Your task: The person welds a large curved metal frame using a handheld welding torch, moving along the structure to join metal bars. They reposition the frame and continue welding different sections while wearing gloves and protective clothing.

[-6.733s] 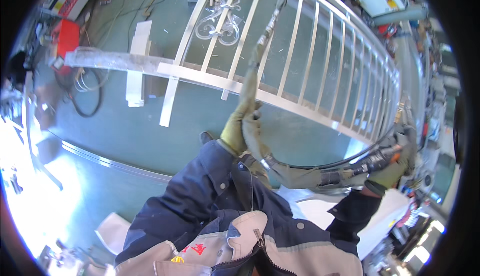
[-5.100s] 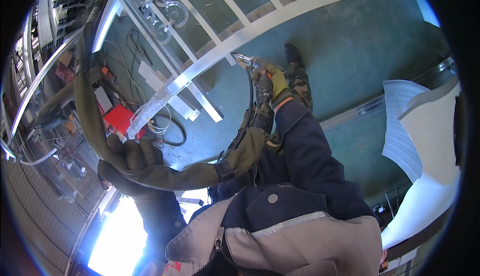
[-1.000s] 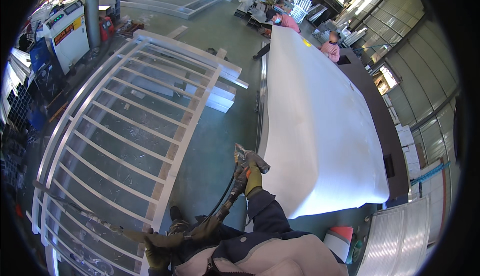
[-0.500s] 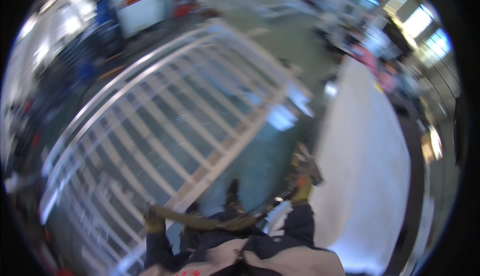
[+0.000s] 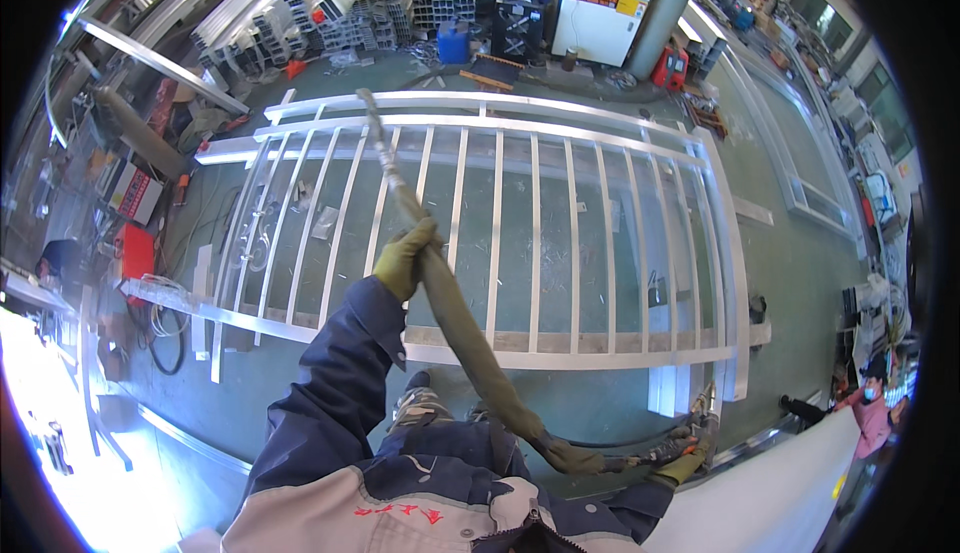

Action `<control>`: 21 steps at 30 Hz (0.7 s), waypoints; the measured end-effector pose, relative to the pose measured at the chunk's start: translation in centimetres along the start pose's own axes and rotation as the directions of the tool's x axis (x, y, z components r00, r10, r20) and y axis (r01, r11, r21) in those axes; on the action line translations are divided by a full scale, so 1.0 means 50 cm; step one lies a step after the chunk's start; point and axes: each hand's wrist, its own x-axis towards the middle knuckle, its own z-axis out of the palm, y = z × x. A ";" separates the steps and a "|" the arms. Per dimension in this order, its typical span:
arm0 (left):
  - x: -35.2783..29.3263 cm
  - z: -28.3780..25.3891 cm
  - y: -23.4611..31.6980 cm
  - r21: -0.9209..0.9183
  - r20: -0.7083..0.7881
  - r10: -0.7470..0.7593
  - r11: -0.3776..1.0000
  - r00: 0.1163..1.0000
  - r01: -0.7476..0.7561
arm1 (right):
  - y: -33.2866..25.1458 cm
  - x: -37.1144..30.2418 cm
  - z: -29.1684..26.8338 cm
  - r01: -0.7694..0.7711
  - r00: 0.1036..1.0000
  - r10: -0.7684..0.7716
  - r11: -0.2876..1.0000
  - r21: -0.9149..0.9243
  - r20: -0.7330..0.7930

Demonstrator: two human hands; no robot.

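Note:
My left hand (image 5: 405,256), in a yellow-green work glove, is closed round a thick hose in an olive cloth sleeve (image 5: 462,338). It holds the hose raised over a silver metal railing frame (image 5: 560,361) with many upright bars. From that hand the hose stretches up past the far rails and sags across my front to the right. Down at the lower right, my gloved right hand (image 5: 685,463) is closed on a welding torch (image 5: 690,433) at the hose's end. The torch's nozzle points up close to the frame's near right corner. The right fingers are partly hidden.
Behind the railing stand a white machine cabinet (image 5: 600,15), a grey gas cylinder (image 5: 664,13) and stacked square tubes (image 5: 440,1). A long white panel (image 5: 770,498) lies at the lower right, with a person in pink (image 5: 872,423) beyond it. Another metal frame (image 5: 790,143) lies at right.
The view has turned, so the railing now lies across in front of me. My left hand has risen from low at the left, lifting the hose. The torch stays in my right hand.

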 end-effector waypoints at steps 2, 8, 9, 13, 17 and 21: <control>-0.012 0.112 -0.017 -0.071 0.103 0.020 0.997 0.994 -0.013 | -0.031 0.098 -0.096 0.108 0.994 -0.107 0.993 -0.038 0.025; -0.083 0.416 0.010 0.003 0.456 0.047 0.999 0.889 -0.054 | -0.177 0.189 -0.239 0.276 0.961 -0.271 0.947 -0.161 0.056; -0.097 0.451 0.007 0.016 0.504 0.042 0.998 0.862 -0.058 | -0.216 0.180 -0.216 0.331 0.944 -0.327 0.926 -0.181 0.051; -0.166 0.554 -0.064 0.157 0.677 -0.064 0.986 0.734 -0.060 | -0.386 0.133 -0.108 0.541 0.836 -0.546 0.799 -0.262 0.060; -0.223 0.594 -0.222 0.053 0.795 -0.230 0.948 0.562 0.313 | -0.489 0.088 -0.027 0.645 0.756 -0.645 0.706 -0.291 0.110; -0.266 0.553 -0.456 -0.050 0.701 -0.389 0.809 0.597 0.586 | -0.530 0.062 0.027 0.691 0.721 -0.664 0.665 -0.282 0.201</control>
